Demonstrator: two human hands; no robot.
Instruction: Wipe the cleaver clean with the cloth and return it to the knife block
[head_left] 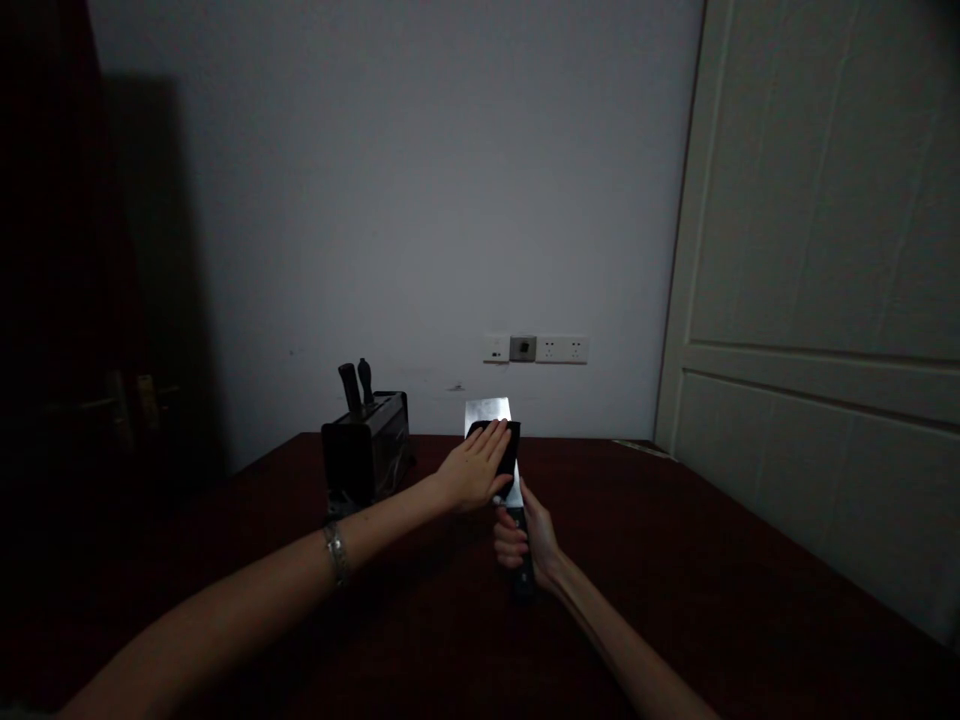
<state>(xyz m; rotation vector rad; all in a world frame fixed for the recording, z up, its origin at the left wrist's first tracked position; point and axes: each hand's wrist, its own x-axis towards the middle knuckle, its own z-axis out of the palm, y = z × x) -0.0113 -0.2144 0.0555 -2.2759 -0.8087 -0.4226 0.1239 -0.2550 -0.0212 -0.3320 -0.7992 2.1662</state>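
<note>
A cleaver (486, 409) with a broad shiny blade points away from me, held above the table. My right hand (531, 535) is closed around its black handle (523, 577). Over the blade lies a black cloth (511, 452), hiding the middle of the metal. My left hand (478, 468) rests flat on this cloth, fingers stretched out and thumb to the side, pressing it against the blade. The blade's far end and a strip near the handle show bare metal.
A dark knife block (367, 440) with black handles sticking up stands left of my hands on the dark red table (645, 560). Behind are a pale wall and sockets (561, 349). A white panelled door (817, 280) is at the right.
</note>
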